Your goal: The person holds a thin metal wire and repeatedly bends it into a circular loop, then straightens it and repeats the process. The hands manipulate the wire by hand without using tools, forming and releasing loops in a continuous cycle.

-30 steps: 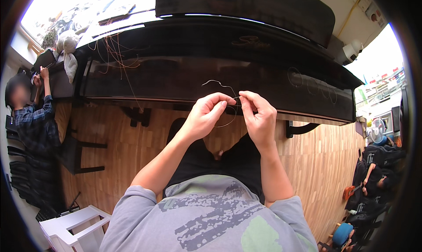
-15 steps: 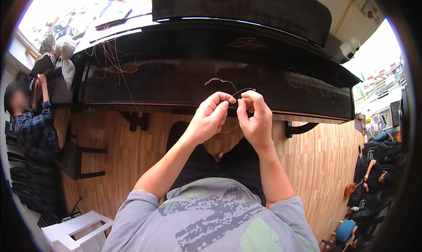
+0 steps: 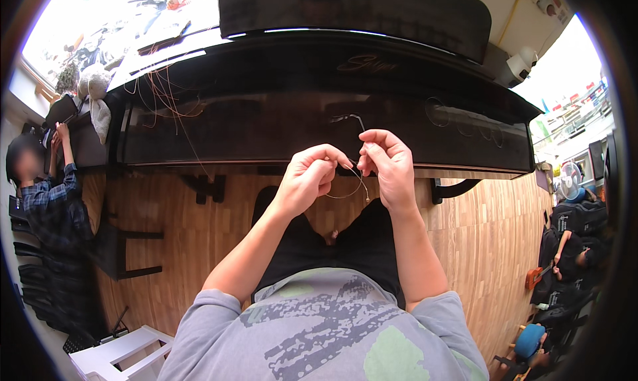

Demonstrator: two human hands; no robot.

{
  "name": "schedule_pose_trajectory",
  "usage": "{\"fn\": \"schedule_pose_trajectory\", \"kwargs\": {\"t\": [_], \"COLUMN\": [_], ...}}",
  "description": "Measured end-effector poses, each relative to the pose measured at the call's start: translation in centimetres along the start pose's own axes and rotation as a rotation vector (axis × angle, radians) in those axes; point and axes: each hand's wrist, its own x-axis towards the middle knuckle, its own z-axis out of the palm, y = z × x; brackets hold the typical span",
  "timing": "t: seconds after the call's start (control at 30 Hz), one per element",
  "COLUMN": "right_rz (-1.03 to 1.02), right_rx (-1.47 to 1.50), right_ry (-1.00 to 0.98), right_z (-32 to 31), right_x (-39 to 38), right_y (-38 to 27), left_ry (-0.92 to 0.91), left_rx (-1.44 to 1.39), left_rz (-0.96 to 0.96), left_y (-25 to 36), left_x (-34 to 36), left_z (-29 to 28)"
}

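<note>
My two hands are close together in front of a black upright piano (image 3: 266, 145). Between them is a thin metal string (image 3: 343, 196), curved into a loop, with a small brass-coloured end hanging below my right fingers. My left hand (image 3: 307, 182) has its fingers curled, pinching the string near the index fingertip. My right hand (image 3: 389, 168) pinches it between thumb and fingers. Above my right hand a pale bent streak (image 3: 349, 117) shows against the piano; whether it is an object or a reflection I cannot tell.
Copper-coloured strings (image 3: 169, 95) trail over the piano's left part. Coiled thin wires (image 3: 437, 112) show at its right. A person in a checked shirt (image 3: 50, 188) sits at far left by a dark chair (image 3: 129, 248). A white frame-like piece (image 3: 123, 354) stands at lower left.
The string's brass-coloured end has gone from above my right fingers to hanging below them. My left hand has lowered slightly. The view has shifted a little.
</note>
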Motion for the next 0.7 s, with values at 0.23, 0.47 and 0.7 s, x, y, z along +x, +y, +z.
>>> {"fn": "schedule_pose_trajectory", "kwargs": {"t": [0.23,0.47,0.7], "right_rz": [0.097,0.091,0.039], "right_rx": [0.107,0.069,0.002], "right_ry": [-0.105,-0.111,-0.100], "right_z": [0.3,0.8,1.6], "right_x": [-0.6,-1.3,-1.8], "right_y": [-0.6,-1.3,-1.4], "left_ry": [0.092,0.162,0.330], "left_rx": [0.349,0.559,0.911], "left_rz": [0.099,0.209,0.291], "left_y": [0.4,0.2,0.6], "left_x": [0.1,0.2,0.3], "left_z": [0.8,1.0,2.1]}}
